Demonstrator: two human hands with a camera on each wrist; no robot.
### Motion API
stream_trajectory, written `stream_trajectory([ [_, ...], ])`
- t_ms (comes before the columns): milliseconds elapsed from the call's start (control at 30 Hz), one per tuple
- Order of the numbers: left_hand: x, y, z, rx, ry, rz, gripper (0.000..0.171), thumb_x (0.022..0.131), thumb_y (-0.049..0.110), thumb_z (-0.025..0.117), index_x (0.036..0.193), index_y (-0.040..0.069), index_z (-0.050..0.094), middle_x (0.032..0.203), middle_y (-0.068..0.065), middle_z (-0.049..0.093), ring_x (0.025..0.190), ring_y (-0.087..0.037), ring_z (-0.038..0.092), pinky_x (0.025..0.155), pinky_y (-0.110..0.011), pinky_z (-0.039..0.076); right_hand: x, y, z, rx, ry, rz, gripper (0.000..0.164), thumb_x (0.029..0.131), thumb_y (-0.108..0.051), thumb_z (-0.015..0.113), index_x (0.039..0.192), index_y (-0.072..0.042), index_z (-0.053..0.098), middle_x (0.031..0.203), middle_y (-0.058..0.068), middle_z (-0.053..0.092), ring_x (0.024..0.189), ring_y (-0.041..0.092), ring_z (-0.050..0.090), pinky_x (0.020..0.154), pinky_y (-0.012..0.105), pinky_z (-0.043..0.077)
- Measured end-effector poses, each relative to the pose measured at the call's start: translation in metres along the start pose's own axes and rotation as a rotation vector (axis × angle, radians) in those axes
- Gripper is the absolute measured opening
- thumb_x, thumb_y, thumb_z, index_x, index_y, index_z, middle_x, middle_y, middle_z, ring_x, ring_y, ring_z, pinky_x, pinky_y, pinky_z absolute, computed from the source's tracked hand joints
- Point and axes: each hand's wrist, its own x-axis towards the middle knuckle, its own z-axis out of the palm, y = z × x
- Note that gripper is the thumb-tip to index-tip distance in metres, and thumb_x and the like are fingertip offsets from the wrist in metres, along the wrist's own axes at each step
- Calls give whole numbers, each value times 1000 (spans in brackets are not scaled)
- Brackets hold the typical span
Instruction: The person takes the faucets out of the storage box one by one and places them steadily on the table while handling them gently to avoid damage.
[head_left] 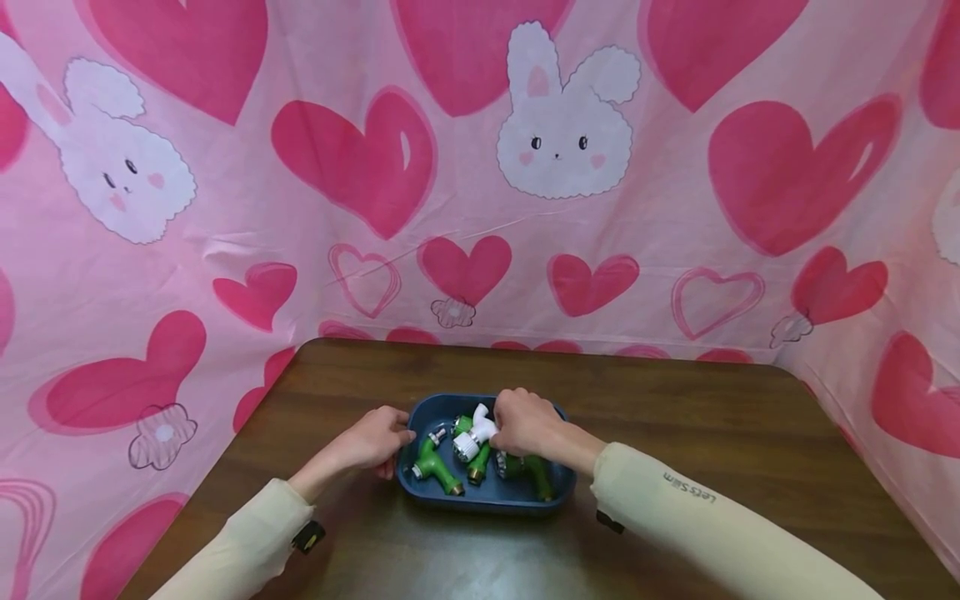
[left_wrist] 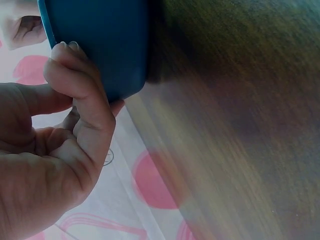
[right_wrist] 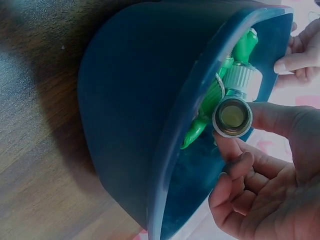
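A dark blue plastic tub (head_left: 491, 502) holds several plastic taps. My left hand (head_left: 382, 437) grips its left rim, the thumb on the rim and the fingers against the outer wall. In the left wrist view, curled fingers (left_wrist: 85, 95) press against the tub's wall (left_wrist: 110, 50). With thumb and index finger, my right hand (head_left: 525, 423) pinches a white tap (head_left: 480, 433) inside the tub. The right wrist view shows its round open end (right_wrist: 232, 117) between those fingertips. A green tap (head_left: 435, 467) lies to the left, and another green tap (head_left: 536, 475) lies under my right wrist.
The tub stands on a brown wooden table (head_left: 675, 417). A pink cloth (head_left: 465, 200) with hearts and rabbits hangs behind the table and at both sides. More green tap parts (head_left: 477, 467) lie beneath the white tap.
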Motion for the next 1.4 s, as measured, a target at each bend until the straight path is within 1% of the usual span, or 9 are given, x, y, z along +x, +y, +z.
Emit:
stream_trajectory([
  [267, -2, -1, 1, -7, 7, 1, 46, 106, 5, 61, 146, -16, 49, 59, -12, 61, 42, -16, 59, 49, -34, 58, -2, 1, -1, -3, 19, -19, 34, 89, -21, 85, 63, -13, 65, 54, 0, 50, 52, 16, 52, 48, 27, 38],
  [500, -2, -1, 1, -10, 13, -3, 47, 106, 5, 61, 146, -15, 48, 59, -12, 61, 41, -16, 58, 50, -36, 59, -4, 3, -3, -7, 41, -40, 38, 89, -20, 84, 59, -12, 61, 51, -3, 43, 49, 14, 46, 45, 27, 33],
  [567, -2, -1, 2, -14, 14, -3, 47, 106, 5, 60, 146, -15, 49, 59, -12, 61, 41, -16, 58, 50, -36, 59, -4, 4, -3, -11, 41, -42, 38, 89, -20, 84, 59, -12, 61, 51, -3, 42, 50, 14, 45, 45, 27, 33],
  [733, -2, 1, 2, -11, 13, -2, 47, 106, 5, 60, 146, -16, 48, 59, -12, 61, 41, -16, 58, 49, -35, 58, -6, 3, -6, -1, 35, -40, 34, 90, -21, 83, 63, -13, 65, 53, -1, 47, 51, 15, 49, 46, 27, 36],
  [1000, -4, 4, 0, -11, 13, -21, 46, 106, 5, 60, 146, -13, 49, 60, -13, 61, 42, -17, 59, 48, -30, 56, -10, 2, -10, 6, 32, -35, 31, 91, -21, 84, 66, -14, 66, 56, 1, 52, 54, 17, 53, 48, 27, 41],
  [1233, -2, 2, 0, -6, 14, -17, 44, 106, 5, 60, 145, -13, 51, 60, -13, 61, 43, -17, 59, 49, -31, 57, -13, 5, -14, 8, 39, -22, 29, 92, -21, 84, 69, -14, 67, 59, 2, 56, 57, 17, 55, 51, 28, 46],
  [1400, -1, 2, 2, 3, 21, -2, 44, 106, 5, 60, 144, -14, 51, 58, -12, 61, 41, -16, 59, 47, -34, 57, -15, 9, -15, -6, 48, -17, 31, 91, -23, 84, 67, -14, 66, 58, 1, 55, 57, 17, 55, 51, 29, 46],
])
